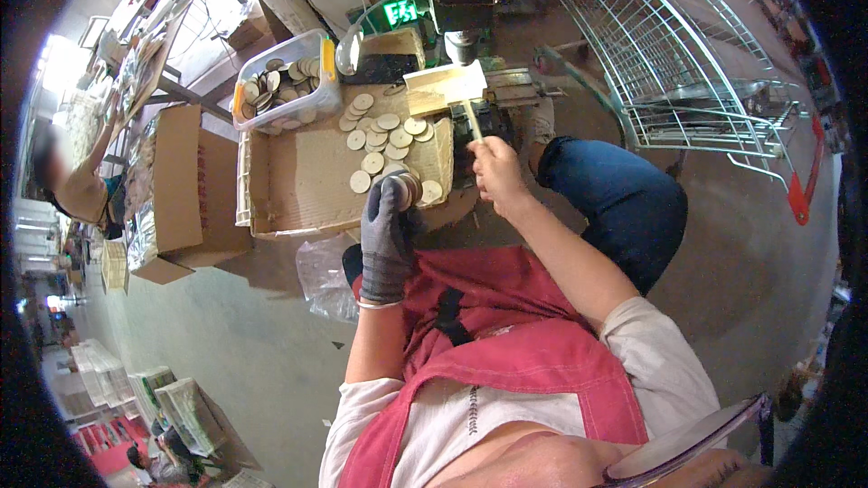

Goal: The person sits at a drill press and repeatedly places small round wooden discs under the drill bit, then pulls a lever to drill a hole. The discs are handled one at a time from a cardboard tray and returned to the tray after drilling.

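Note:
My left hand [387, 233], in a grey knit glove, is closed around a few round wooden discs [410, 188] held on edge over the near side of a cardboard tray [298, 183]. Loose pale discs [374, 139], each with a small centre hole, lie scattered in the tray. My bare right hand [499, 173] grips the thin handle of a T-shaped wooden tool [445, 89]. Its wide, pale head lies below the dark spindle of a machine [461, 47]; whether it is a brush or a scraper I cannot tell.
A clear plastic bin [287, 81] with orange latches holds more discs behind the tray. On the right stands a wire shopping cart [692, 81]. An open cardboard box [185, 190] and another person [81, 176] are at left. A lamp [348, 51] hangs near the machine.

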